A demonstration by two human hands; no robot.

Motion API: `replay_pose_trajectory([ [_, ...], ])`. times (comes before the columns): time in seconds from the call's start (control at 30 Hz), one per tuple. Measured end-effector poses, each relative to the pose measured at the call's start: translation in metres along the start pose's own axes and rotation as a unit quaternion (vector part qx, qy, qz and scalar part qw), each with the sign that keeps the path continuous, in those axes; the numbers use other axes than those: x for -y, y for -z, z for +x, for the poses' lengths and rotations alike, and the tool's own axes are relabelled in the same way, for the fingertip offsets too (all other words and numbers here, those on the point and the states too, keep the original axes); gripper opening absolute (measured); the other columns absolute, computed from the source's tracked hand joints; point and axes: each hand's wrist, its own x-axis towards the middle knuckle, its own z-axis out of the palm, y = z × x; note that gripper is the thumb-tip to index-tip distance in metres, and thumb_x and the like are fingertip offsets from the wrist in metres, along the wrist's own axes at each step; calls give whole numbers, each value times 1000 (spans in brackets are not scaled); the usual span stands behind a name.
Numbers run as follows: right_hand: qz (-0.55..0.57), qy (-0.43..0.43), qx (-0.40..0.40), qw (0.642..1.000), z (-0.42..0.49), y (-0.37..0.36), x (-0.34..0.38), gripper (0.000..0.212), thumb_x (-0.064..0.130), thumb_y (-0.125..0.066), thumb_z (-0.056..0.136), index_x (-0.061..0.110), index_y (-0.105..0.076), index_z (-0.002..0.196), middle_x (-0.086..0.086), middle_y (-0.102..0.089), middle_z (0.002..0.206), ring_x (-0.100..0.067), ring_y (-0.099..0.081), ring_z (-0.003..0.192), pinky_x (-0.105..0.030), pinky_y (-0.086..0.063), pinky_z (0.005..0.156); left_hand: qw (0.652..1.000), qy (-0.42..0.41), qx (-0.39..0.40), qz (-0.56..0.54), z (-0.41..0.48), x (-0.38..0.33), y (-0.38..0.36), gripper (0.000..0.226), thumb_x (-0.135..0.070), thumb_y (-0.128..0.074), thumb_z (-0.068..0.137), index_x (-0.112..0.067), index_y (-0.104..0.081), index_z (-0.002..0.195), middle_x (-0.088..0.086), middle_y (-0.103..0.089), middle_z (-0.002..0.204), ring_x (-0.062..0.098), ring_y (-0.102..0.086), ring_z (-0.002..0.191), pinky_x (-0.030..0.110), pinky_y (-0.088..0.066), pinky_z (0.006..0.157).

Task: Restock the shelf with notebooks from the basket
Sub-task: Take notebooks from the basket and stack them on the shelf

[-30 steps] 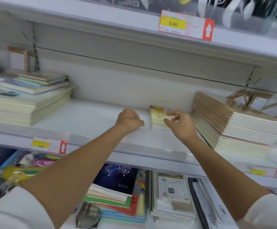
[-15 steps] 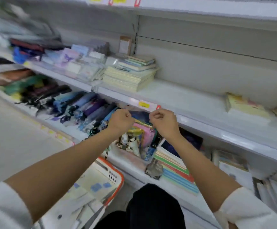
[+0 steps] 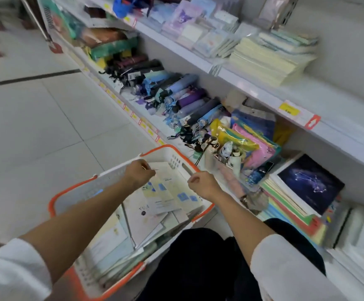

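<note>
**Entry: restock, status as I read it from the head view**

- **basket** (image 3: 111, 173): white with an orange rim, on the floor (image 3: 35, 127) just beside the lower shelving. It is well filled.
- **notebooks** (image 3: 168, 192): many lie flat and overlapping in the basket, pale covers with blue patches on top and more edges showing underneath. I cannot count them.
- **left hand** (image 3: 138, 174): over the far end of the basket, fingers curled downward at the top notebook. I cannot tell whether they pinch it or only hover.
- **right hand** (image 3: 202, 184): over the basket's right rim, fingers folded together into a loose fist, nothing visible in them.
- **shelf** (image 3: 339, 98): upper tier, with 1 tall stack (image 3: 268, 59) of pale yellow notebooks and a few greenish ones on top. A bare stretch runs to the right of it, above the price tag (image 3: 288, 109).
- **Other stock**: umbrellas (image 3: 183, 98) and coloured pouches (image 3: 246, 144) on the tier below, not part of this job.

**Progress, my judgement**: early to middle. The shelf carries some notebooks, but the basket looks far from emptied and the open stretch has room for more. No notebook is in transit between basket and shelf. The step in hand appears to be picking up the next notebook. Most of the job is ahead: repeated lifts from basket to shelf until the basket is empty.
</note>
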Motion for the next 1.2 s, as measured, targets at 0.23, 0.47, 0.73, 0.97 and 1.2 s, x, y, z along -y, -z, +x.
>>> replay_pose_trajectory([
  [0.23, -136, -51, 90, 985, 26, -64, -29, 38, 26, -61, 91, 7, -54, 124, -11, -55, 130, -28, -54, 115, -41, -47, 95, 983, 159, 25, -88, 5, 83, 12, 9, -4, -61, 89, -2, -57, 81, 13, -59, 66, 21, -59, 58, 27, -48, 51],
  [0.47, -218, -43, 121, 967, 36, -92, -54, 50, 17, -58, 89, 16, -42, 137, -10, -57, 127, -30, -54, 113, -39, -49, 91, 970, 186, 23, -155, 10, 99, 2, 7, -4, -55, 91, 0, -61, 90, 16, -64, 78, 21, -61, 64, 27, -52, 59],
  [0.73, -21, 32, 18, 999, 55, -106, -21, 38, 33, -49, 92, 25, -63, 127, 2, -71, 110, -19, -65, 96, -26, -50, 71, 929, 223, 19, -296, 37, 73, -29, 12, -3, -49, 94, -3, -58, 87, 13, -64, 83, 23, -62, 66, 25, -57, 59],
  [0.97, 94, -47, 135, 985, 70, -114, -28, 38, 33, -51, 91, 28, -63, 127, 2, -58, 134, -18, -56, 113, -27, -43, 83, 937, 248, 29, -243, 61, 53, -70, 25, -6, -49, 92, 4, -59, 112, 25, -64, 112, 39, -63, 103, 49, -53, 91],
  [1.2, 227, -96, 142, 959, 67, -108, -40, 40, 34, -49, 97, 23, -57, 135, -2, -57, 135, -21, -51, 125, -40, -37, 111, 967, 234, 36, -93, 64, 22, -98, 21, -4, -49, 92, 6, -60, 108, 20, -58, 100, 34, -60, 100, 32, -42, 74],
])
